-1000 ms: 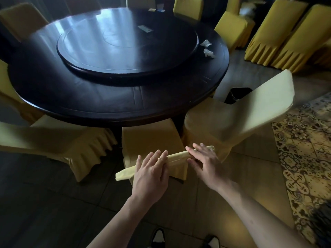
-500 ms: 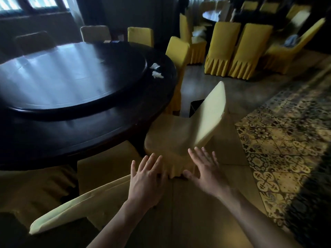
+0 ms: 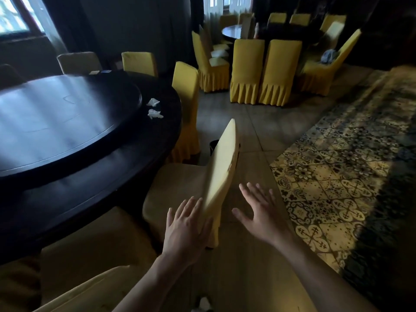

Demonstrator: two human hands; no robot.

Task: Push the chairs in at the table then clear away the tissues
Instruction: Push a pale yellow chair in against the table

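**Hands at a chair back beside a round dining table**

Dim banquet-room surroundings were shown, with a dark round table (image 3: 94, 188) filling the left side and a patterned carpet (image 3: 337, 176) laid along the right. Two crumpled white tissues (image 3: 154, 108) were seen lying close together on the tabletop, near its right edge beside the raised turntable (image 3: 56, 127). A yellow-covered chair (image 3: 221, 167) was positioned just right of the table, its seat turned toward the table and its back seen nearly edge-on. The left hand (image 3: 186, 230) was laid flat against the near end of the chair back, fingers spread and straight, nothing gripped. The right hand (image 3: 258, 212) was held open just right of the chair back, fingers splayed, nothing held; contact with the chair could not be made out. More yellow chairs (image 3: 265, 70) were grouped around a second table (image 3: 234, 32) in the background.
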